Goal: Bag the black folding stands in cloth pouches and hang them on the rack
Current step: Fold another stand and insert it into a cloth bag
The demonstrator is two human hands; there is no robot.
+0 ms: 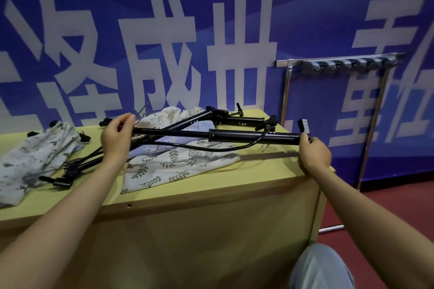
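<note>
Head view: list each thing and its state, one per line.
Held stand: folded, lifted level, gripped at both ends.
Left hand: holds its thin end.
Right hand: grips its thick end.
Leaf-print pouch: flat, unfilled.
Left pouch: crumpled on table.
Rack: hooks bare.

stands (77, 164) and pouches (178, 166) crowd the table (211, 197); rack (347, 64) hooks hang bare at right.

Pale wooden table (234, 185): leaf-printed cloth pouches (178, 164) lie on it under black folding stands (234, 135); chrome hook rack (347, 64) stands behind-right.
</note>
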